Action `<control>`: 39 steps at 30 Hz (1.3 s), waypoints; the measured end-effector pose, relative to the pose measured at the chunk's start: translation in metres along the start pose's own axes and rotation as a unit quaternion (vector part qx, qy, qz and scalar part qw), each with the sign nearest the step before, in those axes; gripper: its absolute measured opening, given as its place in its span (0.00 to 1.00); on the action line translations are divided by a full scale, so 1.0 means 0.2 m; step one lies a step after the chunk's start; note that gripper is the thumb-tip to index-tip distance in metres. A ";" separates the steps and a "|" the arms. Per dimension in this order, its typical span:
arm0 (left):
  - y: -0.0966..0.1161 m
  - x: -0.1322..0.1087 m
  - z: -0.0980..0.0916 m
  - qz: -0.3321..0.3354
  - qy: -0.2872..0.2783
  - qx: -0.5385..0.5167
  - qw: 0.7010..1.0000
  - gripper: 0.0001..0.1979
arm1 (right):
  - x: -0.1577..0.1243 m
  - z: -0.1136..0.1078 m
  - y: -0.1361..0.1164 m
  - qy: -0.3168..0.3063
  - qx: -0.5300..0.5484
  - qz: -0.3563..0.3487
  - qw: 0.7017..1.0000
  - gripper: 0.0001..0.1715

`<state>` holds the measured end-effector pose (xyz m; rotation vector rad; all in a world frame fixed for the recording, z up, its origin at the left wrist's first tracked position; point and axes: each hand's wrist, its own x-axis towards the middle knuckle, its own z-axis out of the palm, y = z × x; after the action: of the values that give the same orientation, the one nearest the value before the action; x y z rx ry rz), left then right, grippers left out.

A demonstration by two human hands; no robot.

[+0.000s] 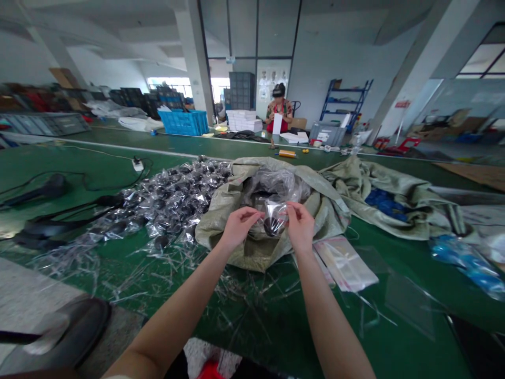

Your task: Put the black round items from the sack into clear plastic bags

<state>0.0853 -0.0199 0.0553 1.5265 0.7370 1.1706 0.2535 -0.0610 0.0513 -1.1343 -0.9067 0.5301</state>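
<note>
My left hand (239, 227) and my right hand (300, 225) pinch the top edges of a small transparent plastic bag (276, 215) from either side. A dark round object (271, 227) sits in its lower part, and its exact kind cannot be told. Both hands hover over a beige woven sack (221, 231) that lies open, with more transparent plastic (272, 185) bunched inside. To the left of the sack lies a heap of dark items in transparent bags (173, 202). Near my right wrist lies a flat stack of plastic bags (343, 263).
The green workbench (260, 310) is strewn with plastic scraps. Black corded devices (47, 190) and a power strip (138, 165) lie at left, and blue plastic (465, 261) at right. Across the aisle, a seated co-worker (279, 108) faces a further bench with a blue crate (183, 122).
</note>
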 end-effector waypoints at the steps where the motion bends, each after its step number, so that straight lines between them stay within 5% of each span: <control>1: 0.00 0.00 0.00 -0.007 0.002 -0.009 1.000 0.14 | 0.01 0.00 0.00 -0.005 0.009 0.005 1.000 0.19; 8: 0.03 0.04 -0.01 -0.024 0.030 -0.026 0.999 0.14 | 0.02 -0.02 -0.04 -0.069 0.074 0.059 0.993 0.29; 13: 0.03 0.06 -0.03 -0.031 0.038 -0.026 0.998 0.14 | 0.01 -0.03 -0.02 -0.096 0.057 0.060 0.992 0.18; 20: 0.02 0.06 -0.05 -0.030 0.046 0.026 0.998 0.13 | 0.04 -0.04 0.02 -0.095 0.093 0.061 0.989 0.15; 39: 0.02 0.05 -0.15 0.070 -0.036 0.111 0.991 0.11 | 0.05 -0.05 0.08 -0.165 0.115 0.109 0.974 0.16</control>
<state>0.0599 -0.0011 0.0618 1.8218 0.7394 1.1592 0.2690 -0.0538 0.0384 -0.9531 -0.9795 0.9998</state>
